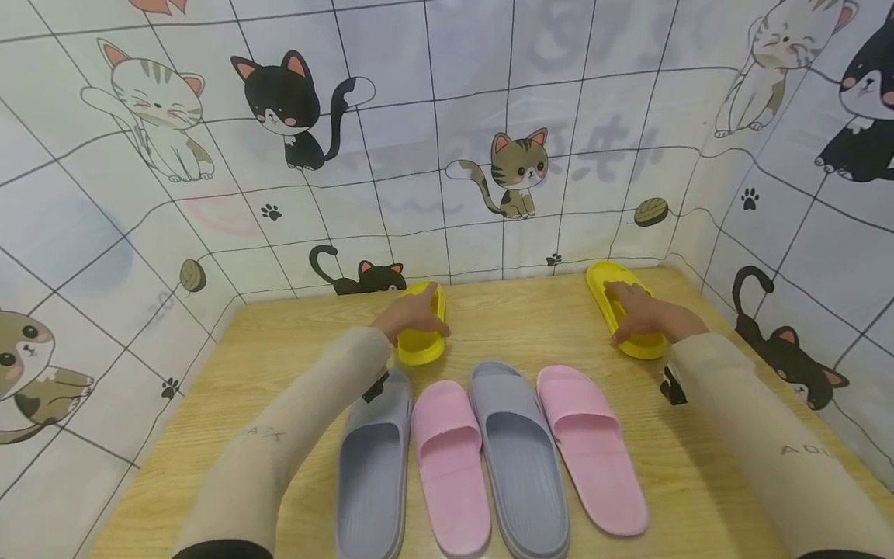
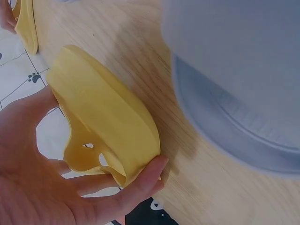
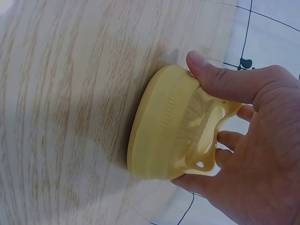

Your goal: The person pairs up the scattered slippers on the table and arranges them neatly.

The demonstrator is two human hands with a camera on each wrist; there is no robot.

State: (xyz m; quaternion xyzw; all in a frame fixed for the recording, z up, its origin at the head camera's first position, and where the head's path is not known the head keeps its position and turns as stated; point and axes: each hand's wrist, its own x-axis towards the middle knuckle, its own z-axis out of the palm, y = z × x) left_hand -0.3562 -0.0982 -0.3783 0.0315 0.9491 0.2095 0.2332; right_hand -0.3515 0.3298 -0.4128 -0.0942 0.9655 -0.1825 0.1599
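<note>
My left hand [image 1: 408, 314] grips a yellow slipper [image 1: 421, 351] near the back wall, thumb on one side and fingers on the other. In the left wrist view this slipper [image 2: 105, 108] is tilted over the wood, with holes showing in its upper. Farther right, my right hand [image 1: 646, 310] holds a second yellow slipper [image 1: 606, 274] across its sides. The right wrist view shows the thumb and fingers spanning that slipper [image 3: 161, 124], its sole edge close to the wood. My palms hide part of both slippers in the head view.
Two grey slippers [image 1: 520, 473] and two pink slippers [image 1: 454, 485] stand alternating in a row nearer me on the wooden surface [image 1: 279, 373]. Behind and at both sides rises a white cat-printed wall covering [image 1: 405, 155]. A grey slipper [image 2: 234, 117] looms beside my left hand.
</note>
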